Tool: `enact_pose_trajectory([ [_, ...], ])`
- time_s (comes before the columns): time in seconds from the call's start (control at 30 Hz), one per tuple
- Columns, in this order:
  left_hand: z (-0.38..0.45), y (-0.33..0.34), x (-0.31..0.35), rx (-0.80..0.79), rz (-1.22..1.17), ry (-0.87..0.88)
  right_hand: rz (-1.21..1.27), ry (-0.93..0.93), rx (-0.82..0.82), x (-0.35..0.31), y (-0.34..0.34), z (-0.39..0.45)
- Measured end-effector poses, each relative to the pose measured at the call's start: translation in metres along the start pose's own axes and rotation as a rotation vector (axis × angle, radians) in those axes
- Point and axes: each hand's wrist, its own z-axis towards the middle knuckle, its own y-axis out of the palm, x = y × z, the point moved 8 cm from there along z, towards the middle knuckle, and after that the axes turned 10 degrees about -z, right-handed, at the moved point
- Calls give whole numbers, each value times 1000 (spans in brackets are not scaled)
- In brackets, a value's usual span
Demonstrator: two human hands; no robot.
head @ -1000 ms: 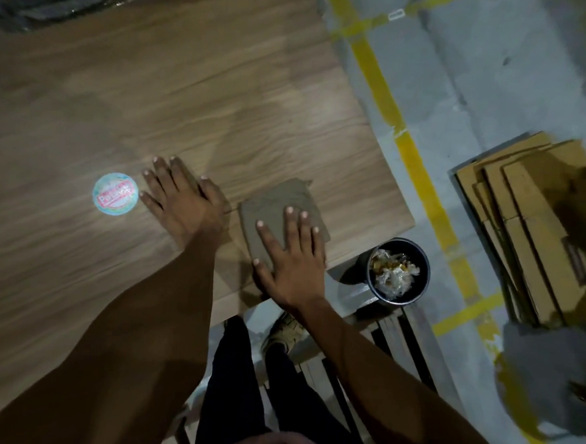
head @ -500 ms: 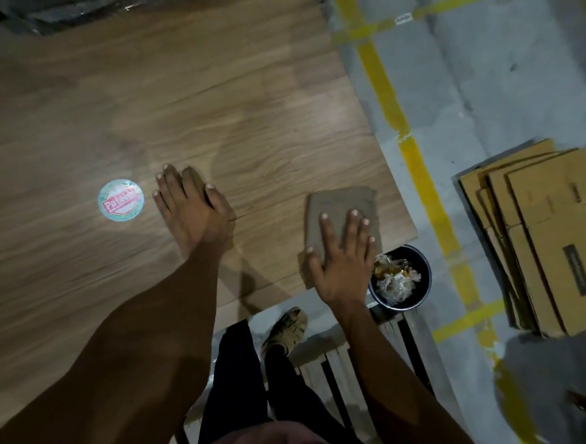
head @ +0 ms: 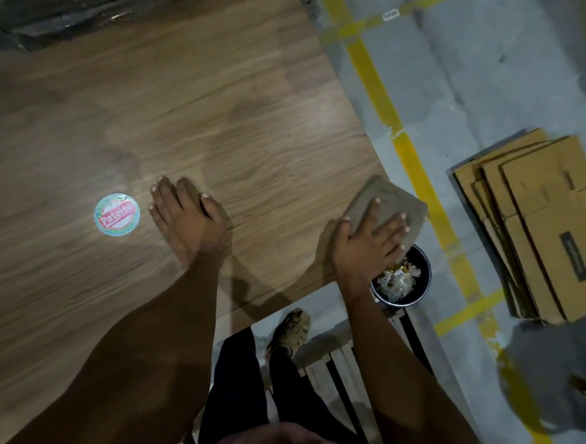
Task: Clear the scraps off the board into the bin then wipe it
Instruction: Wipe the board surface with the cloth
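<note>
A large wooden board (head: 195, 119) fills the left and middle of the head view. My right hand (head: 369, 242) lies flat with spread fingers on a grey-brown cloth (head: 387, 198) at the board's near right corner, and part of the cloth hangs over the edge. My left hand (head: 185, 217) rests flat on the board, fingers straight. Just below that corner, on the floor, stands a black bin (head: 413, 280) with crumpled scraps (head: 396, 279) inside.
A round sticker (head: 116, 214) lies on the board left of my left hand. Flattened cardboard boxes (head: 538, 223) are stacked on the floor at the right. Yellow floor tape (head: 415, 167) runs past the board. A slatted wooden pallet (head: 341, 365) and my foot (head: 290, 326) are below.
My right hand has slid the cloth to the right across the board, from near my left hand to the right corner above the bin. My left hand stayed in place.
</note>
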Motion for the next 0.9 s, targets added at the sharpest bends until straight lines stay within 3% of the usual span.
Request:
enact_pose_trajectory([
  [0.07,0,-2,1,14,4,0,28,117,-53,-12,5,0],
  [0.1,0,-2,1,17,2,0,10,88,-70,-23,7,-2],
  [0.27,-1,-2,0,48,3,8,-97,-533,0,-76,5,-26],
  [0.33,-1,-3,2,52,-5,15,-93,-486,27,-70,2,-13],
  [0.47,-1,-4,4,40,-14,4,11,-2,-21,-59,2,23],
  [0.53,0,-3,4,31,0,9,61,113,-61,-72,5,29],
  [0.57,1,-2,4,23,3,8,28,49,-64,-86,5,29],
  [0.7,1,-1,3,-18,4,-10,-194,-621,-44,-143,10,0],
  [0.73,1,-1,3,-28,-3,-14,-199,-674,-33,-146,10,-2],
  [0.9,0,-2,7,-78,-30,-7,-155,-433,-13,-144,6,15],
])
